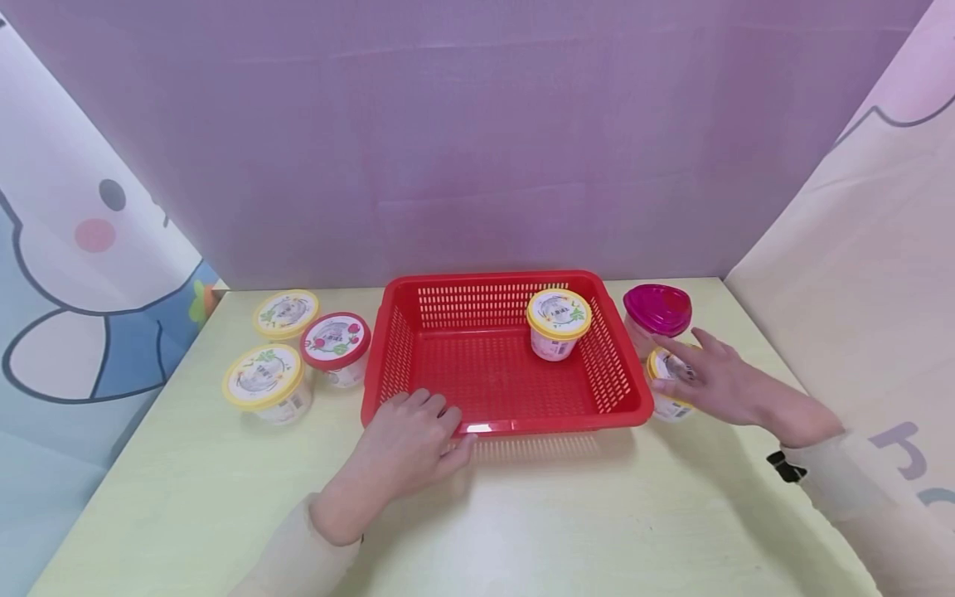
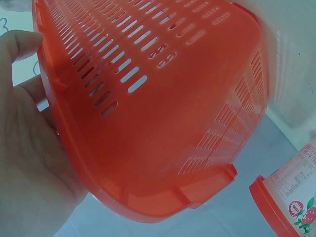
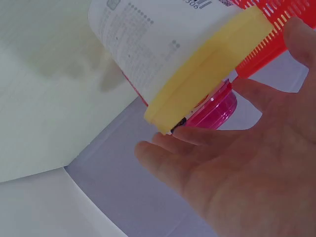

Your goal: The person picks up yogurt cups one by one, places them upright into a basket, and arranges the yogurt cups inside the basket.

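A red plastic basket [image 1: 492, 427] stands in the middle of the table, with one yellow-lidded tub [image 1: 558, 319] inside at its right. My left hand [image 1: 409, 439] grips the basket's front rim near the left corner; the left wrist view shows the thumb and fingers on either side of the rim [image 2: 74, 148]. Fingers spread, my right hand [image 1: 719, 381] is over another yellow-lidded tub [image 1: 671, 408] right of the basket. In the right wrist view its fingers lie close to the yellow lid [image 3: 207, 69]; whether they touch it I cannot tell. Behind that tub is one with a magenta lid [image 1: 658, 308].
Left of the basket stand a red-lidded tub [image 1: 336, 342] and two yellow-lidded tubs, one at the back [image 1: 286, 313] and one nearer [image 1: 264, 377]. A purple backdrop [image 1: 477, 149] borders the table's far edge. Printed cloth [image 1: 97, 315] hangs at both sides.
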Action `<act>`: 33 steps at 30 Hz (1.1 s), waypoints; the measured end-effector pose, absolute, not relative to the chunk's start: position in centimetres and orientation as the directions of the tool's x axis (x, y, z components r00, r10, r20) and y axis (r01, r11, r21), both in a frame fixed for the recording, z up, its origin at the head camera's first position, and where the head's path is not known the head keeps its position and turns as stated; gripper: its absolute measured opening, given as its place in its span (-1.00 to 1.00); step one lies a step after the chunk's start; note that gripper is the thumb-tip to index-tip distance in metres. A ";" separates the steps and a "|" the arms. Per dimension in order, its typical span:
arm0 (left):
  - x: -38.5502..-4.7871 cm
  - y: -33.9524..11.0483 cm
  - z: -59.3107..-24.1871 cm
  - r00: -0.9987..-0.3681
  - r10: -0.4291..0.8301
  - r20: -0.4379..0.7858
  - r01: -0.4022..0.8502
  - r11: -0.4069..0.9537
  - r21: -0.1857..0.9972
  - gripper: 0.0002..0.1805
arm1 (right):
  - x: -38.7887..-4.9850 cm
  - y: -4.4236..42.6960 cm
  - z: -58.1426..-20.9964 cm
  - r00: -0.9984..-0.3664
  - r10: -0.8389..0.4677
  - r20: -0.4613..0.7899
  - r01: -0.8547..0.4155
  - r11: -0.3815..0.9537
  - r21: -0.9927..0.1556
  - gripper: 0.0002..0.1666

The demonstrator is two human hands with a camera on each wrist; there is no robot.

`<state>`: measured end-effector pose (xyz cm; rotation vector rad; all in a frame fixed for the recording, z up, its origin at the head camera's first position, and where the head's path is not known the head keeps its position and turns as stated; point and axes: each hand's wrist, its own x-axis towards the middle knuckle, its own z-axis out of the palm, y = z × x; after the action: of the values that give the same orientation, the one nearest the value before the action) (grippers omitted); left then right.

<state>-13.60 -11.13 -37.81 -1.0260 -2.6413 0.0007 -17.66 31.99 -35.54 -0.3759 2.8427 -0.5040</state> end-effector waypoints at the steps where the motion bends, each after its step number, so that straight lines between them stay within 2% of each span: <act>1: -13.6 -11.1 -37.8 -0.697 0.659 0.282 0.659 0.744 -0.110 -0.60 | -17.6 32.0 -35.6 -0.939 -0.297 -0.171 -0.222 0.906 -0.360 0.05; 10: -13.5 -11.2 -37.8 -0.700 0.659 0.275 0.658 0.745 -0.109 -0.60 | -17.9 31.8 -36.0 -0.937 -0.330 -0.117 -0.285 0.912 -0.294 -0.03; 17: -13.6 -11.1 -37.9 -0.698 0.659 0.281 0.658 0.745 -0.114 -0.60 | -18.3 31.3 -36.0 -0.943 -0.323 -0.084 -0.298 0.927 -0.228 -0.19; 25: -13.6 -11.0 -37.9 -0.697 0.661 0.279 0.658 0.744 -0.118 -0.59 | -18.6 31.2 -36.9 -0.955 -0.296 -0.021 -0.292 0.949 -0.116 -0.16; 33: -13.6 -11.0 -37.8 -0.706 0.656 0.266 0.654 0.748 -0.112 -0.59 | -18.6 31.4 -37.4 -0.948 -0.315 0.032 -0.317 0.944 -0.094 -0.27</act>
<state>-13.58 -11.04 -37.79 -1.0212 -2.6592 0.0136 -18.59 31.43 -37.36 -0.5062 3.1135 -0.1549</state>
